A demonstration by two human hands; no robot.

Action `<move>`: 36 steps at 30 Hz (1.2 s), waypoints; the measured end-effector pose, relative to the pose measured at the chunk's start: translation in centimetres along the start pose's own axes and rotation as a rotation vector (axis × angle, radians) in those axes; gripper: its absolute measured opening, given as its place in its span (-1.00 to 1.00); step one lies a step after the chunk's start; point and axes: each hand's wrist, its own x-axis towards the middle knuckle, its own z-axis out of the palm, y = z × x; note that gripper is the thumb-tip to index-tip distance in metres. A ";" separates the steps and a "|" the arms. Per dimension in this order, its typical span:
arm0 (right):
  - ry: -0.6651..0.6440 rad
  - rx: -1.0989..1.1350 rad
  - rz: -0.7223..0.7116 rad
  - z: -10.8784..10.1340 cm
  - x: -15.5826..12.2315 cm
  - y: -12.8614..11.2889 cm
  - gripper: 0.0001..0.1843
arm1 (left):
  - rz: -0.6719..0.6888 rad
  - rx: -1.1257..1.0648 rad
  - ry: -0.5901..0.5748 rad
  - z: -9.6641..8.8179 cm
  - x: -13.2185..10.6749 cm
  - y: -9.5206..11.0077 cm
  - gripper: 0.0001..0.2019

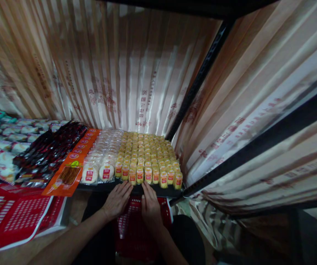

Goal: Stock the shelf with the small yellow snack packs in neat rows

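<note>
Rows of small yellow packaged cakes (147, 154) with red-and-white labels stand on a black shelf (103, 187). My left hand (119, 200) is at the shelf's front edge, its fingers stretched forward so the tips meet the bottoms of the front packs. Beside it, my right hand (150, 206) lies in a similar pose, fingertips at the front row a little further right. Neither hand grips anything that I can see. Just left of the yellow packs are clear-wrapped round white pastries (106, 172) with red labels.
Further left lie an orange snack packet (67, 173), dark shiny packets (48, 154) and white-wrapped packs (5, 165). A red basket (136, 235) sits below my hands, another red basket (15, 217) at lower left. Pale printed curtains (136, 73) and a black post (199, 81) stand behind.
</note>
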 end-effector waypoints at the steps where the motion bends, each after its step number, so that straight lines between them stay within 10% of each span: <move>1: -0.015 -0.007 -0.001 0.3 0.2 -0.1 -0.50 | -0.010 -0.006 0.000 0.1 -0.1 0.0 -0.59; 36: 0.014 -0.166 -0.017 1.6 0.1 1.8 -0.33 | -0.051 -0.018 0.121 1.9 2.0 0.2 -0.59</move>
